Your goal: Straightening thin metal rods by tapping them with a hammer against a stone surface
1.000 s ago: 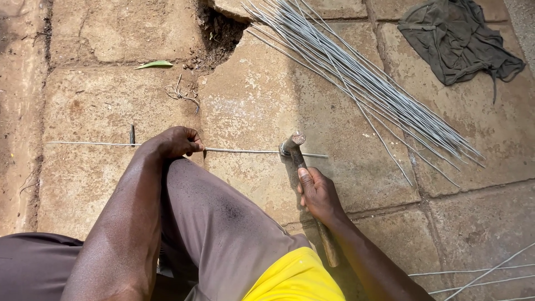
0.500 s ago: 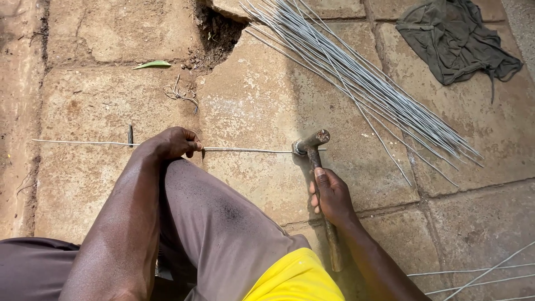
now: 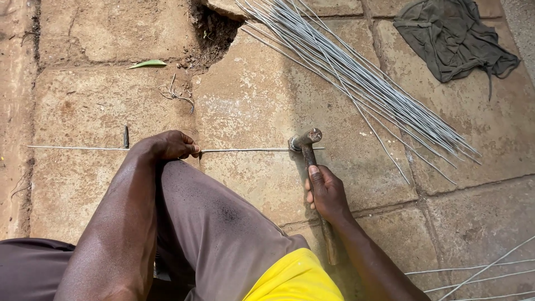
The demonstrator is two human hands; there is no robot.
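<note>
A thin straight metal wire (image 3: 245,150) lies across the stone paving in front of me. My left hand (image 3: 167,146) pinches and presses it down near its middle. My right hand (image 3: 326,192) grips the wooden handle of a rusty hammer (image 3: 306,142). The hammer's head rests on the wire near its right end. My knee in grey-brown trousers sits between my two arms.
A long bundle of grey wires (image 3: 356,78) lies diagonally at the upper right. A dark green cloth (image 3: 454,39) lies beyond it. A short nail (image 3: 126,136) stands in the paving left of my left hand. More loose wires (image 3: 473,273) lie at the bottom right. A green leaf (image 3: 146,64) lies near a broken gap in the paving (image 3: 209,33).
The hammer head has shifted a little along the wire and now sits down on it. The wire has slid slightly to the right. My left hand has stayed in place.
</note>
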